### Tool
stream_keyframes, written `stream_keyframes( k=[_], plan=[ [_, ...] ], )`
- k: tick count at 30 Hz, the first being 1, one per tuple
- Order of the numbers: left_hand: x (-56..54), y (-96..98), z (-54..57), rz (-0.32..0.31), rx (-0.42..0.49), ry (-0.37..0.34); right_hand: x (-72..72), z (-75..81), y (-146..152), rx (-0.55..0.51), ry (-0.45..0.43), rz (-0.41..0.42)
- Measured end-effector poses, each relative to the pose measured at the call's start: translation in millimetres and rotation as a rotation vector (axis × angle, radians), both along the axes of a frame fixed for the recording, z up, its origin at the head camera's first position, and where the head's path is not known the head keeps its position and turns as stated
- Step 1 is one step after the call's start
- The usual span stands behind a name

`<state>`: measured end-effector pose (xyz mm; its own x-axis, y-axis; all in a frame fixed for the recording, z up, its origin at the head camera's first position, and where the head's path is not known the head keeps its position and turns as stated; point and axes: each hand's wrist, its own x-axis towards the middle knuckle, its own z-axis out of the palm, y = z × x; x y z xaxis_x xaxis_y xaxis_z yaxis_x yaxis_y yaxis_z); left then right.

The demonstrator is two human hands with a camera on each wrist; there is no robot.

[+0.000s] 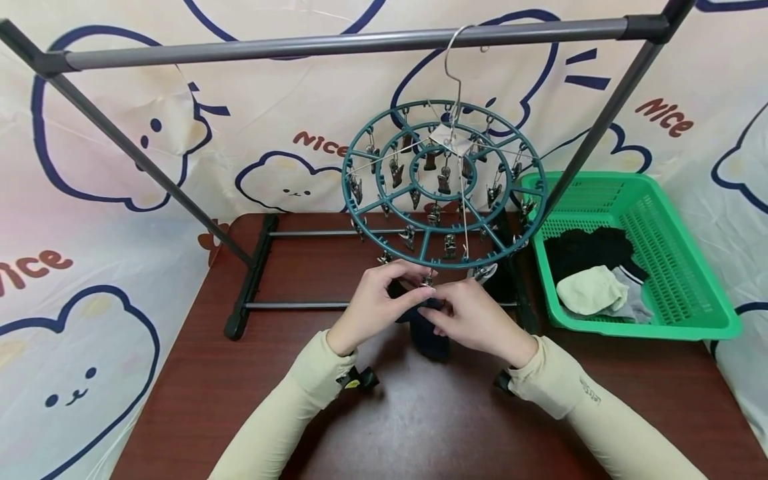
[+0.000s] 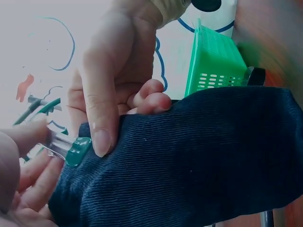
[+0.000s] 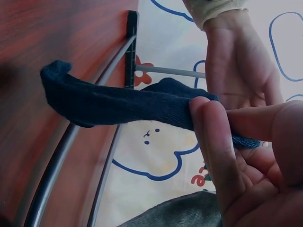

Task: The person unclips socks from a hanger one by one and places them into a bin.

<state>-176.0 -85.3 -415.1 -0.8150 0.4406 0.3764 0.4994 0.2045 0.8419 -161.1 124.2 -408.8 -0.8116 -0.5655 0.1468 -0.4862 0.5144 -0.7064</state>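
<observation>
Sock (image 2: 199, 156): dark navy, ribbed, dangling below near rim of teal hanger (image 1: 444, 265)
Clip (image 2: 75, 150): metal, green pad, at sock's upper edge; bite hard to confirm

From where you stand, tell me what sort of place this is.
Probably an indoor laundry-drying spot: a round teal plastic clip hanger hangs from a grey metal rack, and a green plastic basket holds black, cream and grey cloth items.

table (image 1: 456, 427): reddish-brown, glossy | on it: 1 gray rack (image 1: 345, 45), 1 green basket (image 1: 645, 329)

Hanger (image 1: 444, 198) on rack (image 1: 336, 45); sock (image 1: 429, 339) below hanger; basket (image 1: 675, 267) right, clothes (image 1: 591, 290) inside.
</observation>
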Motion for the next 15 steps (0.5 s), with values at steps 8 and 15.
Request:
stream_keyframes(
  k=[8, 15],
  plan=[
    [-4.0, -1.5, 1.0, 0.019, -0.045, -0.051, -2.4, -0.5, -0.6, -0.002, -0.004, 0.002],
    [-4.5, -2.2, -0.7, -0.026, -0.008, -0.086, -0.3, 0.2, 1.3, 0.016, -0.033, 0.005]
  ],
)
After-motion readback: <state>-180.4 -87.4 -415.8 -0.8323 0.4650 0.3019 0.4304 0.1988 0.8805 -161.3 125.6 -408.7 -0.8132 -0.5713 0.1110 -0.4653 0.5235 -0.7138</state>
